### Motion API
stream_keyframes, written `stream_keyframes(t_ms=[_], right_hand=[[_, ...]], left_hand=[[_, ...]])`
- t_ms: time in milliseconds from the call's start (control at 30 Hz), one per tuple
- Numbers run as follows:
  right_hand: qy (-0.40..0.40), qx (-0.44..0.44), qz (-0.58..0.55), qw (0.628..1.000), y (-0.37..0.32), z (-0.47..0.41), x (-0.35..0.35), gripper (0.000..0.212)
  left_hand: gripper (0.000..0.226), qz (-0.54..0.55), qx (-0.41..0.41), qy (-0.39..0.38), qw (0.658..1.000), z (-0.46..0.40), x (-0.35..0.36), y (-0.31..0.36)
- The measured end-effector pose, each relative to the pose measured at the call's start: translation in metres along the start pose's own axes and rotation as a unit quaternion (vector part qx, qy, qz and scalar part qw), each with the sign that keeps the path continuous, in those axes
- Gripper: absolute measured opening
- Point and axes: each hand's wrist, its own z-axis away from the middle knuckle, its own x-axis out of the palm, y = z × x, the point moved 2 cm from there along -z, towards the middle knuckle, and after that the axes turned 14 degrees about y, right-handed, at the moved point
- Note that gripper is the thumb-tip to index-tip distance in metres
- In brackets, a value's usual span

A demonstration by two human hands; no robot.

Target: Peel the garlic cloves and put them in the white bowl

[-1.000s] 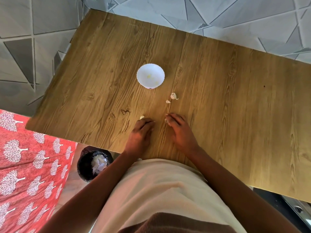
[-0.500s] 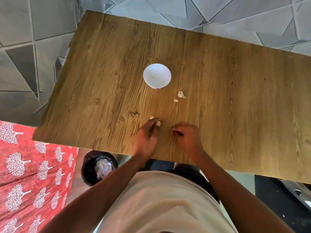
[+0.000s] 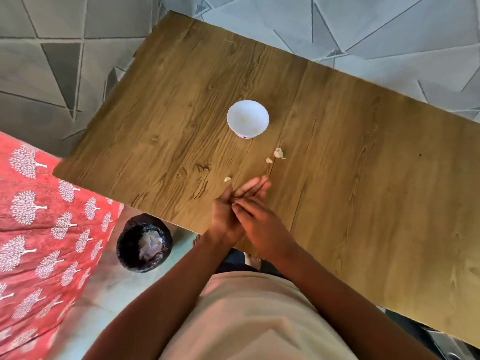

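The left hand [image 3: 228,214] is held palm-up with straight fingers above the near edge of the brown wood-grain surface [image 3: 363,203], apparently as a tray for loose skins; its grip is open. The curled fingertips of the right hand [image 3: 262,227] are pressed into that palm; whether anything is pinched cannot be told. The small round white bowl [image 3: 248,118] is found at 12 o'clock from the hands, two papery garlic pieces [image 3: 278,153] at 1 o'clock, one pale clove [image 3: 227,179] just beyond the fingers. A black-lined bin [image 3: 144,245] is set on the floor at 8 o'clock, below the edge, handy for waste. Bare surface is left at 3 o'clock
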Motion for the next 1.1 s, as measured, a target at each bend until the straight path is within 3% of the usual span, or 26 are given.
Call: stream_keyframes(t_ms=[100, 267, 433, 533, 767, 1100], right_hand=[[0.009, -0.088, 0.040, 0.995, 0.000, 0.006, 0.000, 0.034], [0.044, -0.089, -0.025, 0.995, 0.004, 0.009, -0.009, 0.025], [0.182, 0.107, -0.145, 0.967, 0.033, 0.009, -0.032, 0.012], [0.167, 0.183, -0.137, 0.959, 0.064, 0.022, -0.032, 0.018], [0.059, 0.218, -0.097, 0.969, 0.081, 0.043, 0.010, 0.031], [0.101, 0.189, -0.044, 0.976, 0.071, 0.039, 0.026, 0.017]], left_hand=[[0.069, 0.078, -0.013, -0.047, 0.996, 0.007, -0.007, -0.008], [0.071, 0.112, 0.020, -0.039, 0.993, 0.017, -0.012, -0.014], [0.072, 0.129, 0.065, 0.028, 0.989, 0.028, -0.014, 0.000], [0.073, 0.149, 0.082, 0.038, 0.985, 0.031, -0.022, 0.007], [0.070, 0.123, 0.091, 0.044, 0.987, 0.036, -0.025, 0.011], [0.068, 0.125, 0.093, 0.051, 0.986, 0.038, -0.024, 0.009]])
